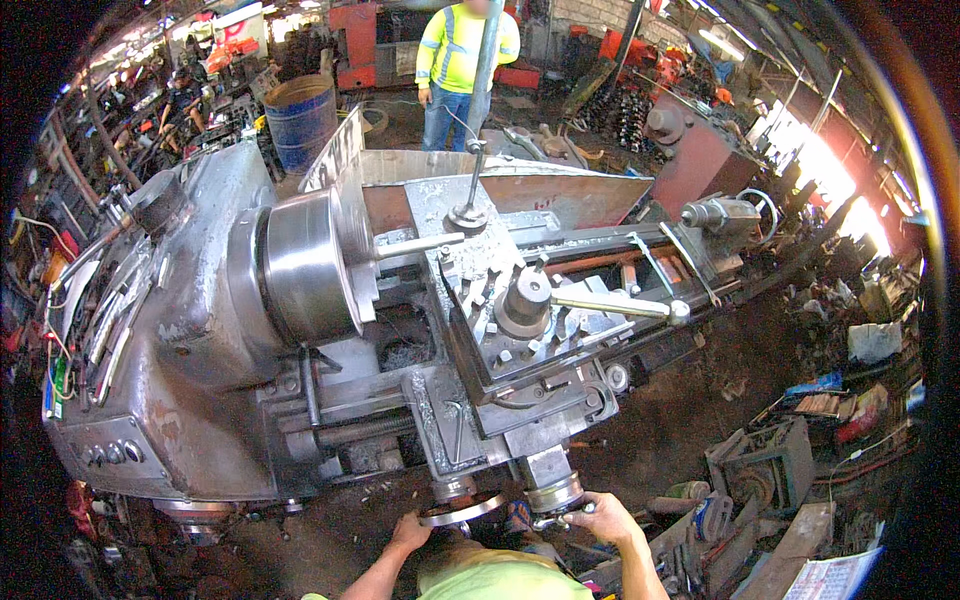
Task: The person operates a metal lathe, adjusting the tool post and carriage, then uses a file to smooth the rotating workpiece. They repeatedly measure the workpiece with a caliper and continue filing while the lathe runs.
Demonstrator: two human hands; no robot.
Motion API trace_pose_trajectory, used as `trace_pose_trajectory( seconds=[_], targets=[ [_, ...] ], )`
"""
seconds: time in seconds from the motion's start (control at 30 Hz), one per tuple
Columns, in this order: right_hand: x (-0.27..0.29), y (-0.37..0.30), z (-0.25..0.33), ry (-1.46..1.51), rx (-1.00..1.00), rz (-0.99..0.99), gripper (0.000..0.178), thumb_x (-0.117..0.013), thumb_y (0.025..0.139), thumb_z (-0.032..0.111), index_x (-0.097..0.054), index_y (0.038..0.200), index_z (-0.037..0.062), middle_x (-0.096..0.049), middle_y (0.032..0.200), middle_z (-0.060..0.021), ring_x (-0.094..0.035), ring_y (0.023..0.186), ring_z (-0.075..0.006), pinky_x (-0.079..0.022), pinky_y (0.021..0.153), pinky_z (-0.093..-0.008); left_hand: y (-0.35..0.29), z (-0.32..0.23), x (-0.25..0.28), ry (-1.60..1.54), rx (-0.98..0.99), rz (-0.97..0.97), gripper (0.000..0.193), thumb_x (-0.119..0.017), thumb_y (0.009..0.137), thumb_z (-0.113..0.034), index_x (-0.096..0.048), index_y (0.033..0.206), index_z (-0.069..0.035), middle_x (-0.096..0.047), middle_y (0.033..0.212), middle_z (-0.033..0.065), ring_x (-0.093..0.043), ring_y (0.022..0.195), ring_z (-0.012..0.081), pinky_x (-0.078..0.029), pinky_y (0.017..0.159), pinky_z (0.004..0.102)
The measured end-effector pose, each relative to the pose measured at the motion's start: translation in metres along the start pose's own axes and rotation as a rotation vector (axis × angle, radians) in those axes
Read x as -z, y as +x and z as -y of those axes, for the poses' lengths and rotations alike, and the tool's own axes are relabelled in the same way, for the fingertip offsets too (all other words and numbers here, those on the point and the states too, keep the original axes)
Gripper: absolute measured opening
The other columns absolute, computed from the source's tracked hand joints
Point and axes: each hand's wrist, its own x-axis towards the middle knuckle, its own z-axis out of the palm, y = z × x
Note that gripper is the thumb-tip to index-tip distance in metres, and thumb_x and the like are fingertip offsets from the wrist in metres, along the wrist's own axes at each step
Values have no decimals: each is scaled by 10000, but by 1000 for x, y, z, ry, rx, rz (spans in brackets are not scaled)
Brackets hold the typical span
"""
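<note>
At the front of a large metal lathe, my left hand [411,531] is at the left rim of a shiny handwheel [462,511], fingers closed at its edge and partly hidden. To its right, my right hand [606,521] grips the small crank handle [565,518] below a round collar [553,494]. Above them is the carriage with its tool post [524,303] and a long clamping lever [615,303] pointing right. The big chuck [313,262] is at the left, with a thin round bar [420,245] sticking out toward the tool post. Metal chips lie over the carriage.
The headstock [190,300] with control knobs fills the left, the tailstock [722,214] stands at the far right. A person in a yellow high-visibility shirt [466,45] stands behind the lathe near a blue drum [301,125]. Scrap and a metal frame [762,465] clutter the right.
</note>
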Motion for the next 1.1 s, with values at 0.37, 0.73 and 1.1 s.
trace_pose_trajectory(
  seconds=[0.37,0.73,1.1],
  targets=[
    [-28,-48,-4,-282,-65,76,471,-656,903,439,-681,996,-22,-691,771,-192,-680,722,-310,-523,708,-427,62,98,-120,-103,86,348,603,-622,905,-457,-528,1348,-59,-531,1392,229,-510,1275,340,-403,1065,419],
    [-24,-42,-14,-570,-120,-260,374,-643,857,380,-642,959,20,-666,776,-275,-669,773,-458,-535,715,-541,84,83,-148,-247,-251,441,576,-603,928,-469,-538,1331,-64,-533,1396,189,-497,1263,316,-391,1068,421],
    [-14,-20,-22,-607,-73,-273,348,-620,847,338,-644,916,-2,-676,847,-285,-676,821,-452,-546,744,-523,76,77,-134,-741,160,491,412,-599,947,-390,-570,1279,-148,-601,1207,96,-500,1140,270,-397,1015,414]
  ],
)
